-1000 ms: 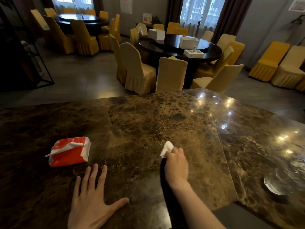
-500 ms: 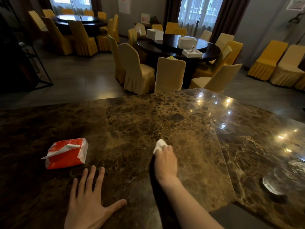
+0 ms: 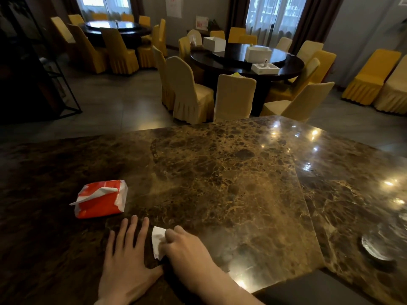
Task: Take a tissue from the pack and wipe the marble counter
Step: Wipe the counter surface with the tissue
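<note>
A soft, light tissue [image 3: 158,241] is pinched under the right hand [image 3: 187,245] on the desk [image 3: 231,183]; the left hand [image 3: 127,258] is laid flat, open. It likely tears if dragged hard.

Dim room, daylight from far windows [image 3: 271,16], ceiling-light glare on the marble counter [image 3: 293,137], edges darkened and bowed.

Our right hand [image 3: 187,247] presses a white tissue [image 3: 157,242] onto the marble counter [image 3: 231,183], right beside our left hand [image 3: 127,267], flat with fingers spread. At ten o'clock from the hands lies the red tissue pack [image 3: 100,199], one sheet poking out.
</note>
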`<control>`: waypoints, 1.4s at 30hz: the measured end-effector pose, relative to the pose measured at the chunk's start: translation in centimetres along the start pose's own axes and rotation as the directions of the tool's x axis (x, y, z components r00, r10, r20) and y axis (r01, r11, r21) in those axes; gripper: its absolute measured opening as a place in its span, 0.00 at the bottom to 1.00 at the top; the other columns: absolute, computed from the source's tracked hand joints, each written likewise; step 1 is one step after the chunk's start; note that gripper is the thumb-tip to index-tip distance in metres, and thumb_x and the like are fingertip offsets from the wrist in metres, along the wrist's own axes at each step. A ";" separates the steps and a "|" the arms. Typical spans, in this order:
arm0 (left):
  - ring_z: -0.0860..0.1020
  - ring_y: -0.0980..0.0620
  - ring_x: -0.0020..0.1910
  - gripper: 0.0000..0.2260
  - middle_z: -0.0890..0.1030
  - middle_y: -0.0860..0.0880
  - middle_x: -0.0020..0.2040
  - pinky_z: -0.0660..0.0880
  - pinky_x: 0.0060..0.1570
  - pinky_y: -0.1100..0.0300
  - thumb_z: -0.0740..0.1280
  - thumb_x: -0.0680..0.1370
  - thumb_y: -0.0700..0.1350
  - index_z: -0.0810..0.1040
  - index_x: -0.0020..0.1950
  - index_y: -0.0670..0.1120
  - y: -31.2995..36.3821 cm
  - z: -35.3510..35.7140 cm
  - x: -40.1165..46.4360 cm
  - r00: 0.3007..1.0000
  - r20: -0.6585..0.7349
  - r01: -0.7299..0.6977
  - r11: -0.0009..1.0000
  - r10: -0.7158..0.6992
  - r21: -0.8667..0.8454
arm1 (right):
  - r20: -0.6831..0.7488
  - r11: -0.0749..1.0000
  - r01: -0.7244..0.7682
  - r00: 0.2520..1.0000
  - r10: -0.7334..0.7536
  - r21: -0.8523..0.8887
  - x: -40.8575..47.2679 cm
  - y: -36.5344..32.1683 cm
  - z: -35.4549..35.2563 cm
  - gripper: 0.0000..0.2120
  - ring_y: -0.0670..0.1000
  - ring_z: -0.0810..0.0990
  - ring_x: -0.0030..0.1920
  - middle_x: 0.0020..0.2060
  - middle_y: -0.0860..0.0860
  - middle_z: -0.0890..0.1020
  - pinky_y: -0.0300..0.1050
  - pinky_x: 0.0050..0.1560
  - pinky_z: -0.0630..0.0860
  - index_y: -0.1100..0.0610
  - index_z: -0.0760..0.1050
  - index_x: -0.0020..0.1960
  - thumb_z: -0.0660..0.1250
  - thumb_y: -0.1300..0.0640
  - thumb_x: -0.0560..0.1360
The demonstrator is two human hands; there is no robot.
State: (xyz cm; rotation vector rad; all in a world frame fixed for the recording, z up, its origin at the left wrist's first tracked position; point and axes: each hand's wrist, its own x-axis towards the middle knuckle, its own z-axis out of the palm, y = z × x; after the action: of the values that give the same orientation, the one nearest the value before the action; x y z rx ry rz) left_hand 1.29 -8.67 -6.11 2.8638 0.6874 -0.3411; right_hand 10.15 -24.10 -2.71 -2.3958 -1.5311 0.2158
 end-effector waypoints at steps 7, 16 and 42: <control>0.29 0.51 0.81 0.62 0.30 0.52 0.83 0.32 0.82 0.42 0.40 0.56 0.91 0.26 0.80 0.58 -0.1 0.5 -0.2 0.998 -0.058 -0.008 0.997 0.004 -0.079 | -0.214 0.815 -0.579 0.796 0.566 0.001 -1.8 9.7 -3.7 0.09 0.56 0.77 0.55 0.53 0.53 0.79 0.50 0.51 0.75 0.58 0.84 0.55 0.68 0.56 0.79; 0.29 0.49 0.81 0.56 0.29 0.51 0.83 0.35 0.83 0.40 0.54 0.65 0.83 0.20 0.73 0.59 -0.2 0.3 0.2 1.000 -0.012 -0.019 0.999 0.019 -0.035 | -0.100 0.976 -0.202 0.973 0.209 0.081 2.7 -1.4 0.8 0.09 0.57 0.76 0.54 0.52 0.57 0.81 0.51 0.48 0.78 0.61 0.84 0.55 0.68 0.63 0.78; 0.30 0.52 0.82 0.59 0.34 0.53 0.85 0.35 0.83 0.42 0.45 0.61 0.91 0.32 0.82 0.59 -0.7 2.1 0.1 0.985 -0.171 -0.042 0.992 0.021 -0.121 | -0.270 0.785 -0.619 0.752 0.601 0.023 -5.9 10.8 -3.9 0.11 0.56 0.77 0.53 0.49 0.52 0.82 0.50 0.49 0.75 0.51 0.87 0.53 0.71 0.62 0.74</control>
State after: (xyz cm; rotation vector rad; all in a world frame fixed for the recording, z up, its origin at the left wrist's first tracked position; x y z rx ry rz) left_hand 0.68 -8.44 -8.19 2.8030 0.6661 -0.0484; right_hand 18.06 -34.38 -2.62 -2.7695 -0.6007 -0.0318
